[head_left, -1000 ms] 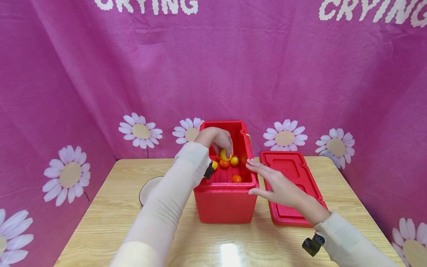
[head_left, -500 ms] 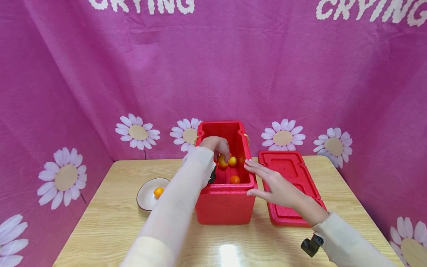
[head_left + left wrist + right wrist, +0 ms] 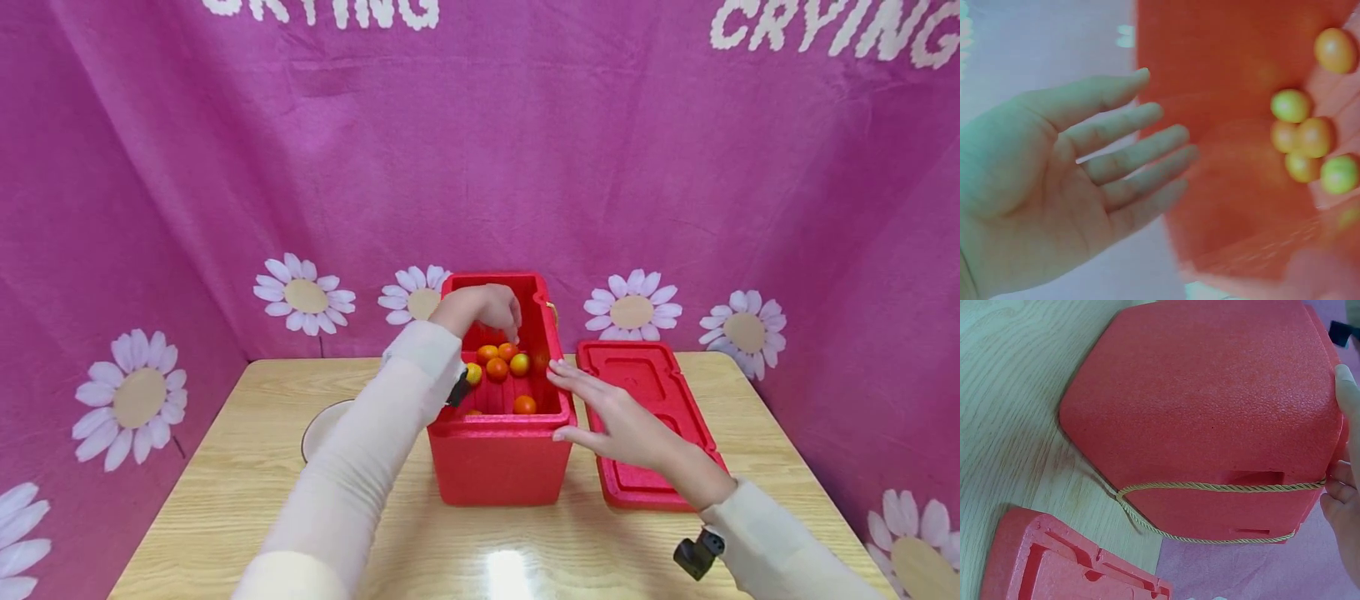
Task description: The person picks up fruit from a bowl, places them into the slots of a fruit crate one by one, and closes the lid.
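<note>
A red foam box (image 3: 498,467) stands lidless on the table, with several small round orange and yellow fruits (image 3: 497,370) on its floor. Over its back part my left hand (image 3: 491,307) hovers above the fruits. In the left wrist view that hand (image 3: 1072,181) has its fingers spread, nearly straight, and holds nothing. My right hand (image 3: 622,417) rests its fingertips on the box's right rim, thumb near the front corner. The right wrist view shows this hand (image 3: 1347,506) touching the rim, partly cut off by the frame.
A red lid (image 3: 637,375) lies right of the box. On the left, a pale bowl (image 3: 318,433) is partly hidden by my left sleeve. A gold cord (image 3: 1222,486) hangs on the box's side. Behind the wooden table (image 3: 442,550) hangs a purple flowered cloth (image 3: 480,167).
My left hand has risen and lost contact with a yellow thing at its fingers; more orange fruits show below it. The sleeve again covers much of the bowl. My right hand stays at the rim.
</note>
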`<act>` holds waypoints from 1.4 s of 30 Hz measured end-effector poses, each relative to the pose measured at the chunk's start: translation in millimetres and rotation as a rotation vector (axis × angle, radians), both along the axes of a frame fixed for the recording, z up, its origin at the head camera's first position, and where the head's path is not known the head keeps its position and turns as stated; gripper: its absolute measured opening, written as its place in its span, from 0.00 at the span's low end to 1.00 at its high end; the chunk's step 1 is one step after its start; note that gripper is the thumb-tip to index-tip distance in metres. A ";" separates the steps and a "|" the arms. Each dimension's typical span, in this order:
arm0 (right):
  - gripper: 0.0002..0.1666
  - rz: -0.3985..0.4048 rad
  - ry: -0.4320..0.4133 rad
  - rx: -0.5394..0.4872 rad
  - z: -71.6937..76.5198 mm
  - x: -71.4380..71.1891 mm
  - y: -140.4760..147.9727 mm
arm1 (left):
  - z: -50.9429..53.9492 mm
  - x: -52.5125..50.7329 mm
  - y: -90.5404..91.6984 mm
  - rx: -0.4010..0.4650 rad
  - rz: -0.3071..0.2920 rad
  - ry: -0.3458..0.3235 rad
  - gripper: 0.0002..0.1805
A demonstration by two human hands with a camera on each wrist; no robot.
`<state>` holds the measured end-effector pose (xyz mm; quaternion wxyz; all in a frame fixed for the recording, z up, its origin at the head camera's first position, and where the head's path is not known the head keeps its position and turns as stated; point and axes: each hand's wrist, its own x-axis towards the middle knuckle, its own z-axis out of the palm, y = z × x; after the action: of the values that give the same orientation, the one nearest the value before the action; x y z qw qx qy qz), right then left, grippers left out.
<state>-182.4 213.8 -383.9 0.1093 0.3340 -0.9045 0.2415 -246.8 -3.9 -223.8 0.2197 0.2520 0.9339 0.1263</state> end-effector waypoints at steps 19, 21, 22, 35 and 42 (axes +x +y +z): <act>0.47 -0.014 -0.027 -0.007 -1.0 0.8 -1.5 | -88.7 -6.6 -101.9 0.560 -0.036 0.321 0.12; 0.47 -0.008 -0.020 -0.007 -0.7 0.4 -1.7 | -99.6 -3.8 -114.5 0.590 0.025 0.330 0.12; 0.47 -0.006 -0.017 -0.006 -0.5 0.4 -1.7 | -105.5 -2.9 -120.6 0.600 0.050 0.332 0.12; 0.47 -0.005 -0.027 -0.006 -0.6 0.7 -0.4 | -174.2 -0.5 -186.5 0.517 0.214 0.256 0.10; 0.47 -0.002 -0.022 -0.015 -1.7 1.4 -0.4 | -188.7 2.5 -205.1 0.458 0.246 0.230 0.10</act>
<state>-181.0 213.5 -385.6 0.1023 0.3297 -0.9041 0.2520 -244.3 -209.0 -412.5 0.0329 0.1925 0.9235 0.3301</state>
